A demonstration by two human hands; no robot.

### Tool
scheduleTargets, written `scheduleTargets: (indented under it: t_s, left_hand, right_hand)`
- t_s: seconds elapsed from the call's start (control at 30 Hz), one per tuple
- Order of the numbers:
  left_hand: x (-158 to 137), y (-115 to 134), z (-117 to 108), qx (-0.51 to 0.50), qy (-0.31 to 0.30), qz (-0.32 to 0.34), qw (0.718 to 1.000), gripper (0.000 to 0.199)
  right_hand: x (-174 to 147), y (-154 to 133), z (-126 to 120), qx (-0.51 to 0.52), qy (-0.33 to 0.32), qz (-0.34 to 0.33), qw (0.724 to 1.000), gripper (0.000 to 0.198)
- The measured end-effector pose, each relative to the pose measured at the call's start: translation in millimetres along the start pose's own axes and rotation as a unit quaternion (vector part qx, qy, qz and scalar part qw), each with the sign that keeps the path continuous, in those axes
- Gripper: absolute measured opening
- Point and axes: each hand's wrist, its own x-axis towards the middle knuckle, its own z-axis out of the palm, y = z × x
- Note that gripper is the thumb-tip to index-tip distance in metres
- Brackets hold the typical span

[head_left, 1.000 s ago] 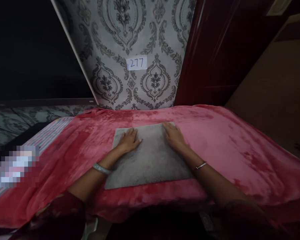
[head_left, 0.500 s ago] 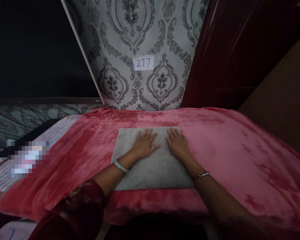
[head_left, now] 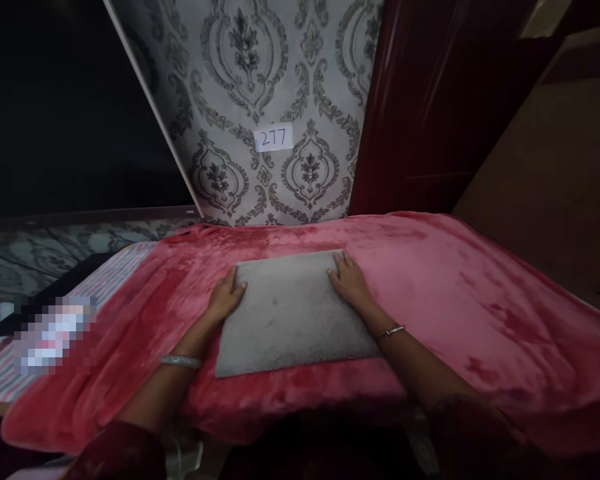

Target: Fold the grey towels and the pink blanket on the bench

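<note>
A grey, plush rectangular piece of cloth point(head_left: 300, 313) lies flat on a pink-red fleece blanket point(head_left: 420, 287). My left hand point(head_left: 225, 297) rests along its left edge near the far left corner, thumb on the cloth and fingers stretched forward beside the edge. At the far right corner, my right hand point(head_left: 349, 277) lies over the right edge with its fingers extended and apart. Neither hand visibly lifts the cloth. A pale bangle circles my left wrist, and a thin silver bracelet is on my right.
Patterned wallpaper behind carries a paper label point(head_left: 273, 137) reading 277. A large dark screen point(head_left: 70, 113) stands at the left, above a striped cloth point(head_left: 105, 280) with a pixelated item on it. A dark red glossy panel point(head_left: 415, 113) rises at the right.
My left hand has moved left from the middle of the cloth to its left edge. My right hand stays near the far right corner. The cloth appears slightly turned and the view has shifted.
</note>
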Motion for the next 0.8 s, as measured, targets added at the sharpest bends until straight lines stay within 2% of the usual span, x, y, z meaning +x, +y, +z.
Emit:
scheduleTargets:
  t_s: [0.07,0.1,0.13,0.2,0.3,0.43,0.53,0.63,0.73,0.8]
  left_hand:
    - [3,3,-1,-0.135,0.028,-0.079,0.987,0.081]
    - [5,6,-2,-0.21,0.032,-0.117,0.97,0.082]
    - [7,9,-4,-0.28,0.022,-0.156,0.947,0.078]
    - [13,17,-8,-0.38,-0.026,-0.233,0.895,0.058]
    - [19,34,-13,-0.44,-0.079,-0.317,0.836,0.025]
    - [11,62,-19,-0.48,-0.106,-0.337,0.803,0.016]
    - [2,75,-30,-0.497,-0.094,-0.287,0.814,0.019]
    - [5,91,-56,-0.499,-0.036,-0.152,0.852,0.032]
    - [17,121,-95,-0.463,0.056,0.025,0.884,0.047]
    - [24,146,-121,-0.423,0.11,0.142,0.888,0.055]
  right_hand:
    - [6,7,-5,0.1,0.016,0.07,0.992,0.064]
    - [9,11,-8,0.167,0.019,0.112,0.979,0.066]
    - [13,15,-12,0.233,0.018,0.151,0.961,0.067]
    - [19,23,-19,0.332,0.009,0.211,0.919,0.064]
    - [25,27,-29,0.384,-0.017,0.25,0.889,0.045]
    - [23,16,-42,0.45,-0.084,0.263,0.849,0.02]
    - [22,5,-57,0.488,-0.109,0.249,0.83,0.016]
    - [31,-2,-85,0.53,-0.082,0.195,0.822,0.019]
    - [50,-5,-130,0.575,0.034,0.029,0.817,0.042]
    - [58,-7,-164,0.555,0.125,-0.093,0.817,0.052]
